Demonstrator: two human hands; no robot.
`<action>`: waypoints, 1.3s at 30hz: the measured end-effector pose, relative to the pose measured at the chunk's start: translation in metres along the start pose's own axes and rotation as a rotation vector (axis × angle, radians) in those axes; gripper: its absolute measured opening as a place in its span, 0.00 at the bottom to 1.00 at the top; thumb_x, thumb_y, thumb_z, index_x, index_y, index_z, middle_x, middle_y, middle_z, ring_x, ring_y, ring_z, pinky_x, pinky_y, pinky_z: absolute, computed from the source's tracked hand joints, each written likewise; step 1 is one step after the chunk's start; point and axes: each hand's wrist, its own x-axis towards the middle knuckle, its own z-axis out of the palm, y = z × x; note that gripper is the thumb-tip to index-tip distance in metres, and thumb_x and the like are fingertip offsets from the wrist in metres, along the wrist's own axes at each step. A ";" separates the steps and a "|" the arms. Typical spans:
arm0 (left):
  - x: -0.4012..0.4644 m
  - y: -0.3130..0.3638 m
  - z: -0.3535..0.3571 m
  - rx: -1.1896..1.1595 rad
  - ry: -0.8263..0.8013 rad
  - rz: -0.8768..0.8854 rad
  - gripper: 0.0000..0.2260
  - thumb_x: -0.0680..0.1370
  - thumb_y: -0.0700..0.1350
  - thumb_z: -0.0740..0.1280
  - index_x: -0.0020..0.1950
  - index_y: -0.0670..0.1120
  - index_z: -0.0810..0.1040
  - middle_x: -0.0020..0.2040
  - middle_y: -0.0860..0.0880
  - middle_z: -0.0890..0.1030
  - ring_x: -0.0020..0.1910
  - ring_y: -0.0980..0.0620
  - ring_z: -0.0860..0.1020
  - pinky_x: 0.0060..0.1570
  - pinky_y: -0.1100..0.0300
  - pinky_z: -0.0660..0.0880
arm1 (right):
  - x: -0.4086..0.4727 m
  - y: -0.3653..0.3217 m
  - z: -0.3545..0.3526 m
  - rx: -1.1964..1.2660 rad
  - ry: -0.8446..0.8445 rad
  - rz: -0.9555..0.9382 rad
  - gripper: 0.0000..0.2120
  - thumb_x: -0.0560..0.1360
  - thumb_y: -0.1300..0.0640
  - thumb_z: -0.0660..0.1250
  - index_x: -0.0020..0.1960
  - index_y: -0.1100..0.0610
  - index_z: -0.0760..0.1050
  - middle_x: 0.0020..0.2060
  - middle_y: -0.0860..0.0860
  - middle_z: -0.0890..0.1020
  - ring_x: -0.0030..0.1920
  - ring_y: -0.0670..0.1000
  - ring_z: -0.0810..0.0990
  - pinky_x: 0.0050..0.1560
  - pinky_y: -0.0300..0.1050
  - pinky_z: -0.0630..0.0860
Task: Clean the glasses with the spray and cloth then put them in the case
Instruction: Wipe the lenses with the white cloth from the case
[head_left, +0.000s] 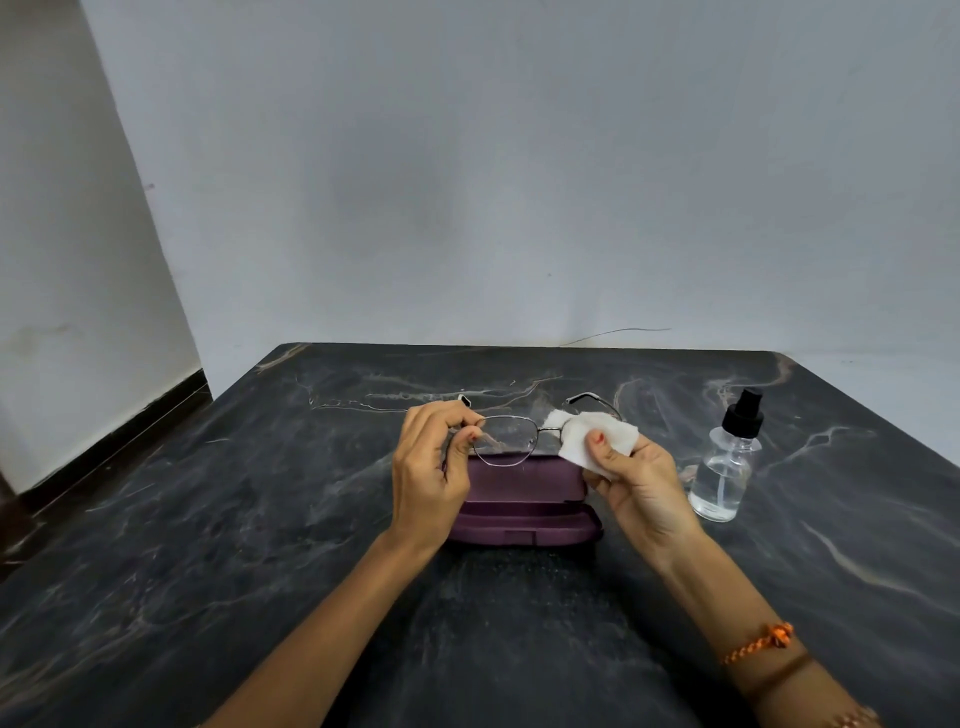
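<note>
Your left hand (426, 467) pinches glasses (506, 439) above case (519, 512), steadying frame; right hand (636, 480) grips cloth (597, 439), wiping lens.

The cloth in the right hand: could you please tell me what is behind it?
The cloth covers one lens of the glasses; the right hand pinches it there. The bridge, the temple tip and the other lens show. The covered lens cannot be seen.
</note>
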 end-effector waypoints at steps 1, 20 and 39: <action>0.000 -0.001 0.000 0.002 -0.002 -0.003 0.09 0.75 0.40 0.61 0.41 0.36 0.77 0.39 0.49 0.76 0.43 0.55 0.72 0.45 0.67 0.69 | 0.000 -0.001 0.000 -0.008 0.005 -0.008 0.10 0.63 0.60 0.67 0.44 0.59 0.78 0.33 0.49 0.86 0.34 0.43 0.83 0.31 0.32 0.77; -0.005 -0.001 0.003 -0.066 -0.033 -0.055 0.10 0.74 0.41 0.61 0.42 0.36 0.78 0.40 0.49 0.76 0.42 0.55 0.73 0.44 0.67 0.70 | -0.004 0.000 0.004 0.199 0.045 -0.001 0.12 0.66 0.62 0.64 0.49 0.59 0.75 0.35 0.48 0.85 0.35 0.43 0.82 0.34 0.34 0.78; 0.001 0.001 0.000 -0.027 0.042 -0.090 0.05 0.73 0.36 0.64 0.42 0.35 0.78 0.39 0.47 0.77 0.42 0.54 0.73 0.45 0.71 0.69 | -0.005 -0.009 0.002 -0.194 0.091 -0.152 0.13 0.58 0.59 0.71 0.43 0.57 0.79 0.33 0.46 0.86 0.36 0.43 0.84 0.34 0.32 0.78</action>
